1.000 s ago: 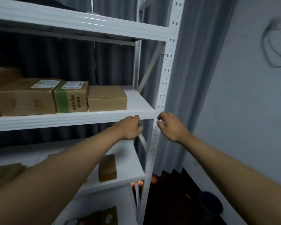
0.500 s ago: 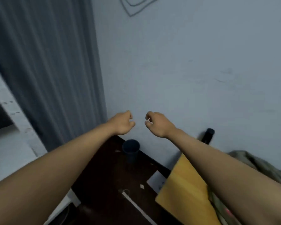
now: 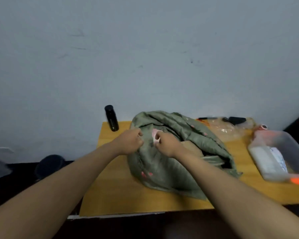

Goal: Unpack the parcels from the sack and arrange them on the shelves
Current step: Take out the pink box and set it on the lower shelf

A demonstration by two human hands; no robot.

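Right now, both hands hover over the green sack [image 3: 166,163] lying on the yellow table [image 3: 121,192]: left hand [image 3: 130,141] and right hand [image 3: 167,144] curled, seemingly empty; no writing legible.

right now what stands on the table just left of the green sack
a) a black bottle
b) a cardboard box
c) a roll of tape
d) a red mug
a: a black bottle stands upright at the table's back left corner, just left of the green sack.
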